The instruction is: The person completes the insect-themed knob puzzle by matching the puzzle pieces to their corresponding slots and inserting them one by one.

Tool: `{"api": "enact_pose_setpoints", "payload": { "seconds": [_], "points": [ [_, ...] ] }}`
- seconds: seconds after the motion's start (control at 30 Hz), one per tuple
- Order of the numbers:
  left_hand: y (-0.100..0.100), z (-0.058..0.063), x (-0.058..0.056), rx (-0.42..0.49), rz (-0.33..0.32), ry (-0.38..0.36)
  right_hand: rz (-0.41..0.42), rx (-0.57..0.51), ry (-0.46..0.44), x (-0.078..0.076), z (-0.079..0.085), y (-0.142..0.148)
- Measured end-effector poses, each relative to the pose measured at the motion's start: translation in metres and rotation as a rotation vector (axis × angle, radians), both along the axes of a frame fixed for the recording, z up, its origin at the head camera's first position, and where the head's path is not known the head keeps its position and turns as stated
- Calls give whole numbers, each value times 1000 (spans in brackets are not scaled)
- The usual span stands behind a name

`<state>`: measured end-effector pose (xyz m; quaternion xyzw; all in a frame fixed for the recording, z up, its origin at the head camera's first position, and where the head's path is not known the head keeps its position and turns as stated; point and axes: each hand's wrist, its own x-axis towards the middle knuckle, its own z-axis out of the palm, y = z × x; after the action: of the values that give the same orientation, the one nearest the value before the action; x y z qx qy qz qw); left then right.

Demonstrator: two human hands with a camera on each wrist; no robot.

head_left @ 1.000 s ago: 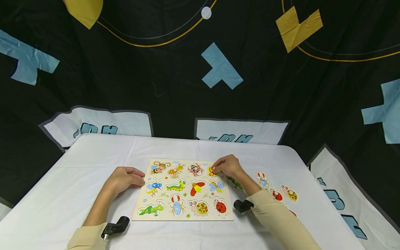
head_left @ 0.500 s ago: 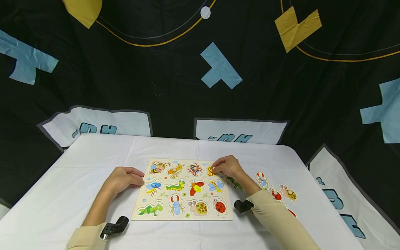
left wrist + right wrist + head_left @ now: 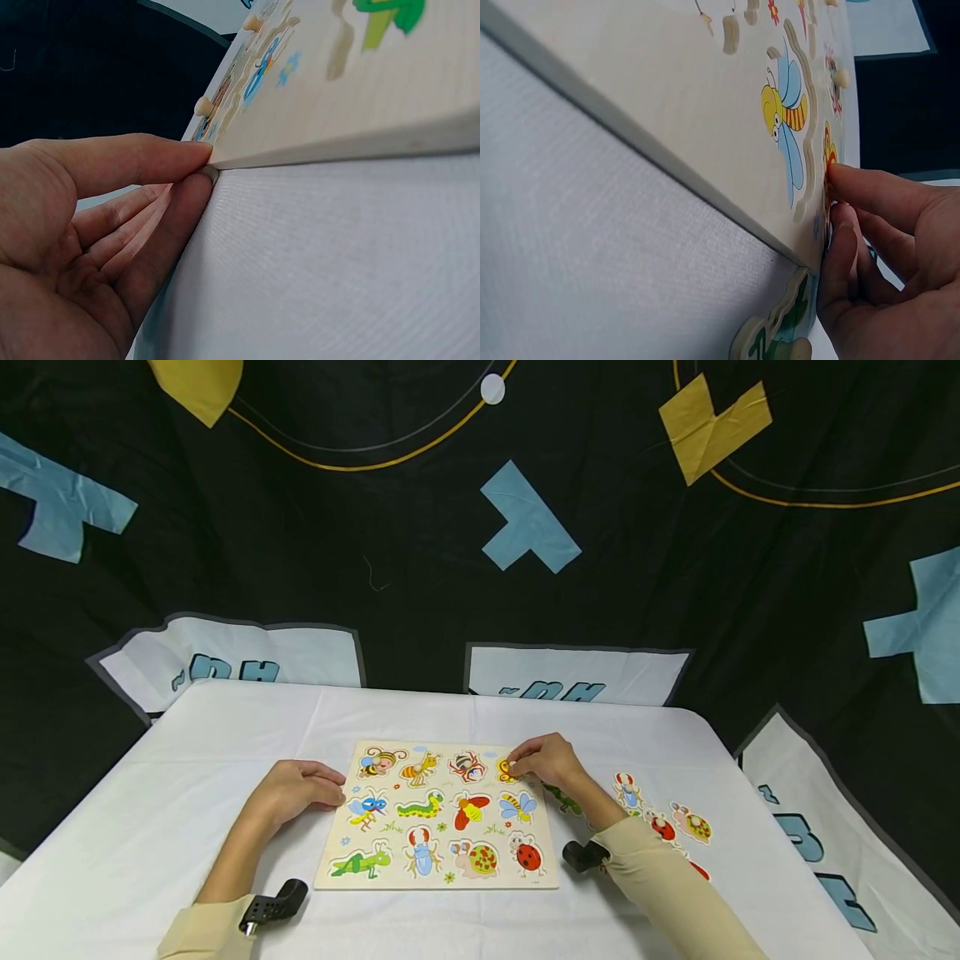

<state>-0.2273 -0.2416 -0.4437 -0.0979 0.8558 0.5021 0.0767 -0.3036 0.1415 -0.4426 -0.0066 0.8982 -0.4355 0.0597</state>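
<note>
A wooden insect puzzle board lies flat on the table. At its left edge, my left hand pinches the rim between thumb and finger; the left wrist view shows the tips at a board corner. My right hand is over the upper right corner, fingers on a yellow-and-red puzzle piece, mostly hidden by them. A spider piece with a round knob sits left of it. Below is a yellow-and-blue bee picture in its recess.
Several loose pieces lie right of the board: a green one partly under the right wrist, a blue beetle, a ladybug and a snail. The right sleeve hides part of the pile. A white cloth covers the table.
</note>
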Motion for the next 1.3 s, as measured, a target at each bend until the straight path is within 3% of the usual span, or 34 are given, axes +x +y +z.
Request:
{"api": "enact_pose_setpoints", "payload": {
  "seconds": [0.23, 0.97, 1.3],
  "points": [
    [0, -1, -1, 8, -4, 2, 4, 5, 5, 3, 0, 3],
    [-1, 0, -1, -13, -14, -19, -14, -136, -16, 21, 10, 33],
    [-1, 1, 0, -22, -14, -13, -20, -78, -23, 28, 14, 57]
  ]
}}
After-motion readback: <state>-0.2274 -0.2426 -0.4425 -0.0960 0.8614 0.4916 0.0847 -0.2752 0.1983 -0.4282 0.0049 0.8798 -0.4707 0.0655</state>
